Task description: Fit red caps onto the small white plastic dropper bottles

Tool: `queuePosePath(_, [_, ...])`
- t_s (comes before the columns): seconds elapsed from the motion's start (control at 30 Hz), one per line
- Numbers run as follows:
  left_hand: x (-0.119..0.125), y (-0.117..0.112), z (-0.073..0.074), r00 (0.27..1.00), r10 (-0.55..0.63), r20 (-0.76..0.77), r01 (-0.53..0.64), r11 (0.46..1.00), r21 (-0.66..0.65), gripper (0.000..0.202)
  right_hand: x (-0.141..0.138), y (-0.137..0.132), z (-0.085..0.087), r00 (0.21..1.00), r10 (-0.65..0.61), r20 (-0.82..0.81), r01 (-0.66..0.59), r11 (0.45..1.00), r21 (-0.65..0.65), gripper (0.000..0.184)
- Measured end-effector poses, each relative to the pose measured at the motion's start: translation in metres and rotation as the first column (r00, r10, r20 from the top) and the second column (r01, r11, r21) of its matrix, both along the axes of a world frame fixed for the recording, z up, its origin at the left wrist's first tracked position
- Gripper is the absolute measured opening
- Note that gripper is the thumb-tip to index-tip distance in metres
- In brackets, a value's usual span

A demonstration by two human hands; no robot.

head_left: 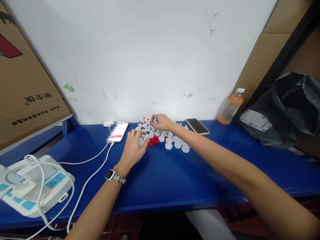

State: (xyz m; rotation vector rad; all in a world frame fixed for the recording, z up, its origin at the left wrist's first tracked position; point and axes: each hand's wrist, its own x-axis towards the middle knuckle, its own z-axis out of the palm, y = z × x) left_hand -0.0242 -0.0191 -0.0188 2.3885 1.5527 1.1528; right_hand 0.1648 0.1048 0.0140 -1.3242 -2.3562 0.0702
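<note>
Many white plastic nozzle caps [168, 145] with wide round bases stand grouped near the wall on the blue table. Some at the left of the group carry small red tips [139, 122]. A pile of loose red tips [153, 141] lies among them. My left hand [133, 146], wearing a watch, curls its thumb and fingers around a white nozzle cap at the group's left edge. Over the back of the group, my right hand [162, 122] has its thumb and fingers pinched together; what sits between them is too small to make out.
A lit phone [121, 131] with a white cable lies left of the caps, a dark-screened phone [197, 126] right. Farther right stand an orange drink bottle [231, 106] and a black plastic bag [267, 116]. A power strip [37, 186] with loose cables occupies the left.
</note>
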Motion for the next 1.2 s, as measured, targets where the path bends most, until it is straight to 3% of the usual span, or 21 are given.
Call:
queuePosePath(0.17, [-0.003, 0.001, 0.0, 1.0, -0.001, -0.004, 0.001, 1.0, 0.0, 0.022, -0.002, -0.014, 0.001, 0.997, 0.069, 0.04, -0.068, 0.997, -0.021, 0.013])
queuePosePath(0.27, [-0.002, -0.001, 0.002, 1.0, 0.003, 0.007, -0.003, 1.0, 0.011, 0.023, 0.002, -0.031, 0.006, 0.984, 0.054, -0.167, -0.054, 0.999, 0.005, 0.012])
queuePosePath(0.4, [0.005, -0.007, 0.008, 1.0, -0.032, 0.002, 0.031, 0.991, 0.126, 0.035, 0.006, -0.073, 0.005, 0.86, 0.071, -0.506, -0.076, 0.997, 0.012, 0.021])
queuePosePath(0.5, [0.013, -0.011, 0.008, 0.995, -0.055, -0.082, 0.064, 0.991, 0.116, 0.035, 0.006, -0.101, -0.004, 0.797, 0.105, -0.595, -0.155, 0.987, -0.032, 0.022])
queuePosePath(0.57, [0.016, -0.012, 0.007, 0.988, -0.058, -0.14, 0.069, 0.995, 0.075, 0.029, 0.007, -0.11, -0.01, 0.784, 0.082, -0.615, -0.136, 0.99, -0.041, 0.026])
queuePosePath(0.67, [0.015, -0.011, 0.005, 0.985, -0.061, -0.161, 0.071, 0.996, 0.055, 0.03, 0.013, -0.115, -0.016, 0.85, 0.029, -0.525, -0.036, 0.999, -0.003, 0.025])
queuePosePath(0.8, [0.013, -0.011, 0.004, 0.985, -0.076, -0.153, 0.083, 0.996, 0.041, 0.03, 0.019, -0.117, -0.02, 0.991, -0.021, -0.136, 0.037, 0.993, 0.115, 0.013])
queuePosePath(0.93, [0.014, -0.012, 0.001, 0.978, -0.111, -0.175, 0.116, 0.993, 0.022, 0.025, 0.014, -0.119, -0.024, 0.995, -0.053, 0.083, 0.038, 0.984, 0.172, 0.016])
queuePosePath(1.1, [0.013, -0.011, -0.001, 0.977, -0.119, -0.177, 0.121, 0.993, 0.005, 0.017, 0.011, -0.119, -0.024, 0.997, -0.035, 0.07, 0.022, 0.985, 0.169, 0.013])
queuePosePath(1.2, [0.012, -0.01, -0.001, 0.979, -0.113, -0.169, 0.116, 0.993, 0.004, 0.017, 0.014, -0.119, -0.02, 0.982, -0.005, -0.19, 0.027, 0.993, 0.117, 0.009])
